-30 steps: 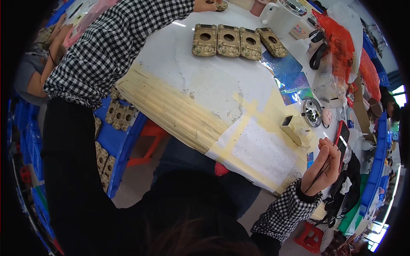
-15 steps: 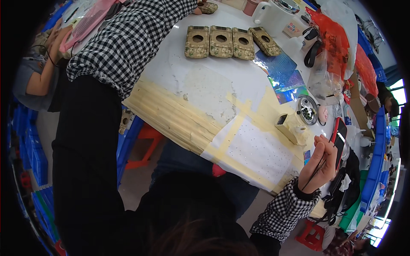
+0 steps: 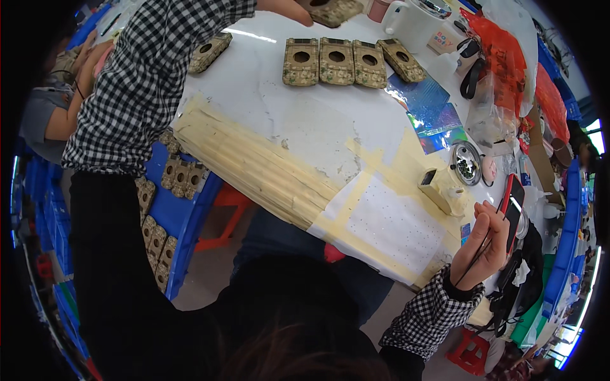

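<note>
At the far edge of the table my left hand (image 3: 287,9) is closed on a camouflage toy tank hull (image 3: 333,11), tilted and partly cut off by the top of the picture. Most of that hand's fingers are out of sight. Nearest it stand several like hulls (image 3: 336,60) in a row, each with a round hole on top. One more hull (image 3: 210,52) lies by my left sleeve. On the right, my right hand (image 3: 484,244) is closed around a thin dark stick-like tool (image 3: 467,269), held above the table's right edge beside a red-edged phone (image 3: 512,202).
White paper dotted with specks (image 3: 391,222) is taped to the table. Near it are a cream block (image 3: 443,192) and a round metal dish (image 3: 466,174) of small dark bits. A white mug (image 3: 406,22) and red bags (image 3: 505,57) stand behind. A blue tray (image 3: 190,232) holds more hulls.
My left hand has come closer with the hull, which now shows larger and tilted. The left sleeve has shifted left, uncovering another hull and the tray. My right hand keeps its grip.
</note>
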Action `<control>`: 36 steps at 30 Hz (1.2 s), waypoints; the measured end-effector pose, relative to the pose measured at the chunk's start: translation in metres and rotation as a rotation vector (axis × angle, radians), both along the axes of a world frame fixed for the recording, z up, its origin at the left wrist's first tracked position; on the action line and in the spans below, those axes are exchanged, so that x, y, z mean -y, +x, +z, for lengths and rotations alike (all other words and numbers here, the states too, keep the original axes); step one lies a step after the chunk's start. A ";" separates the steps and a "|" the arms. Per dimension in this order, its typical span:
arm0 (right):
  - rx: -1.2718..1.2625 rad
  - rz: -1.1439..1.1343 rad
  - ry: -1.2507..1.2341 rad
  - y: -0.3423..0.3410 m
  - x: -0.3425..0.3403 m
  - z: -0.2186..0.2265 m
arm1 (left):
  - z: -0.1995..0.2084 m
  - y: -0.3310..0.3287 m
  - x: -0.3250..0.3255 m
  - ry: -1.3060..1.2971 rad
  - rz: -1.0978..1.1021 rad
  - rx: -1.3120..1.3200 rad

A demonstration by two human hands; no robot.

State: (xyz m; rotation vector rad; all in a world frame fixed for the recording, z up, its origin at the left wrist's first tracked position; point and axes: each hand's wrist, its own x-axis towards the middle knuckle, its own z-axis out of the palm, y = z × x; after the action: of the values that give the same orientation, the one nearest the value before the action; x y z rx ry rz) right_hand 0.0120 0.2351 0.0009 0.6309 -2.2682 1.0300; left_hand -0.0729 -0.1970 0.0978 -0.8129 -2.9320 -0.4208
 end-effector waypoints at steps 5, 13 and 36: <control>0.049 -0.025 -0.039 0.002 0.000 0.000 | -0.023 0.021 -0.106 -0.089 -0.231 0.119; 0.056 -0.052 -0.004 -0.004 0.002 -0.004 | -0.076 -0.018 -0.151 -0.536 -0.410 -0.126; 0.018 -0.043 0.008 0.012 0.002 0.001 | -0.288 0.442 0.191 0.007 1.505 0.621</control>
State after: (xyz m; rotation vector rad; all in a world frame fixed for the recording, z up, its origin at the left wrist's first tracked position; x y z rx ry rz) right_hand 0.0237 0.2333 0.0021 0.5754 -2.2930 1.0099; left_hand 0.3688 -0.3884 -0.1906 1.7294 -2.9272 -0.5096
